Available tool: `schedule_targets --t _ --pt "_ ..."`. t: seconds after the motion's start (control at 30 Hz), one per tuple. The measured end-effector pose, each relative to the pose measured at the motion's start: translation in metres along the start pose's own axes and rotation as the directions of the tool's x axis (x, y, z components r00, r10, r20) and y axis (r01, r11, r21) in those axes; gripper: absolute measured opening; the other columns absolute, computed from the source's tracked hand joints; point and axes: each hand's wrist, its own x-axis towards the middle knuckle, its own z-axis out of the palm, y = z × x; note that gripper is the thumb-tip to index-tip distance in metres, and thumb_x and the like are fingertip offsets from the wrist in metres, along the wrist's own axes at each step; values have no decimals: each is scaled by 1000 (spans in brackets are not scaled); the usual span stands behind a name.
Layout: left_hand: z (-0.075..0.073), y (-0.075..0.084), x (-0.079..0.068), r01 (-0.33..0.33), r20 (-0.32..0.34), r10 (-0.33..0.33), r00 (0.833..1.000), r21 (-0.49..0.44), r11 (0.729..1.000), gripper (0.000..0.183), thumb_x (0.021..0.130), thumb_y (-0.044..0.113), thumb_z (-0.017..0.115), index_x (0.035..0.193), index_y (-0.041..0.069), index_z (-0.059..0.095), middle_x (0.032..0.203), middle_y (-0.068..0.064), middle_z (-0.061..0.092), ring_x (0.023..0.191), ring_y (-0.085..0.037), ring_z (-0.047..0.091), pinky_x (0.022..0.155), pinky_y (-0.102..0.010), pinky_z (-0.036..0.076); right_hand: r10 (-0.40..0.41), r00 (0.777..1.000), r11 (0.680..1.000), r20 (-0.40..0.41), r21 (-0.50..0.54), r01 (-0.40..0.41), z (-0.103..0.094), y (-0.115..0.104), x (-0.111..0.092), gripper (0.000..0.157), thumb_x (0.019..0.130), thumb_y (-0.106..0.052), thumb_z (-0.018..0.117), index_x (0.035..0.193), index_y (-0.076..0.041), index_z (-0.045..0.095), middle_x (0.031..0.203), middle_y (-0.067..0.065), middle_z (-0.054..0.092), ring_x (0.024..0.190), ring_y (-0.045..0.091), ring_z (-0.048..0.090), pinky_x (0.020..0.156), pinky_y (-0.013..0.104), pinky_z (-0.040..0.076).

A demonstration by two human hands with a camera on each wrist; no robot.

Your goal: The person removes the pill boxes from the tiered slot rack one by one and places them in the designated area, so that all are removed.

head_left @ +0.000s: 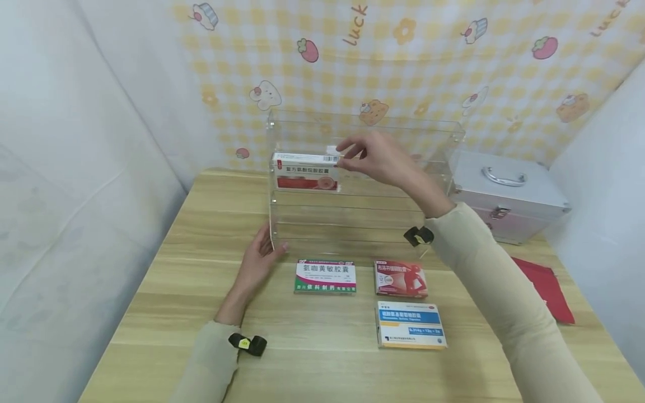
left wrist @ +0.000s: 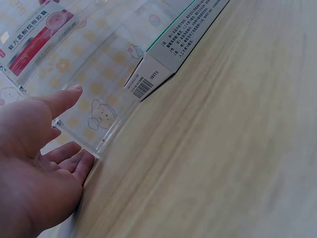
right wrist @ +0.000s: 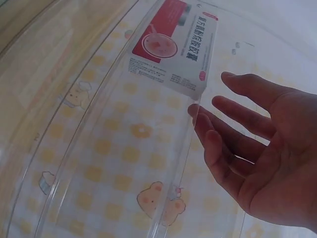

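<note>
A clear acrylic display rack point(head_left: 347, 215) with tiers stands on the table. My left hand point(head_left: 258, 263) holds its lower left side, thumb at the front edge and fingers round the outside; the left wrist view shows this hand point(left wrist: 42, 158) at the rack's corner. On an upper tier at the left sits a white and red medicine box point(head_left: 306, 172), label facing front. My right hand point(head_left: 380, 159) hovers by that box's right end; in the right wrist view its loosely bent fingers point(right wrist: 233, 131) are apart from the box point(right wrist: 173, 44) and hold nothing.
In front of the rack lie a green and white medicine box point(head_left: 325, 277), a red medicine box point(head_left: 400, 279) and a blue and white one point(head_left: 410, 326). A silver case point(head_left: 509, 190) stands at the right, with a red packet point(head_left: 544, 288) nearer. A checked curtain point(head_left: 383, 67) hangs behind.
</note>
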Motion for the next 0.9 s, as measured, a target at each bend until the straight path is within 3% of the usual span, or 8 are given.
schedule_targets --t 0.33,0.6,0.9 --pt "1 5 -2 -1 9 1 1000 43 999 74 96 20 66 156 12 23 156 -14 30 140 -25 34 114 -38 31 18 1000 990 -9 -138 -19 5 -10 5 32 91 -30 72 120 -16 69 97 2 73 86 15 67 70 33 53" --pt "0 4 -2 11 3 -11 1000 56 998 75 95 22 66 156 13 23 157 -12 29 140 -24 33 114 -37 31 25 1000 996 -9 -82 -26 15 -9 8 31 91 -28 72 119 -15 70 98 6 74 89 16 69 67 32 55" --pt "1 3 0 8 -6 -8 1000 48 999 76 95 22 67 156 13 24 156 -12 30 139 -26 34 114 -39 31 36 999 999 -37 -32 -37 18 -5 11 23 91 -24 73 111 -14 74 94 5 74 78 15 69 56 29 51"
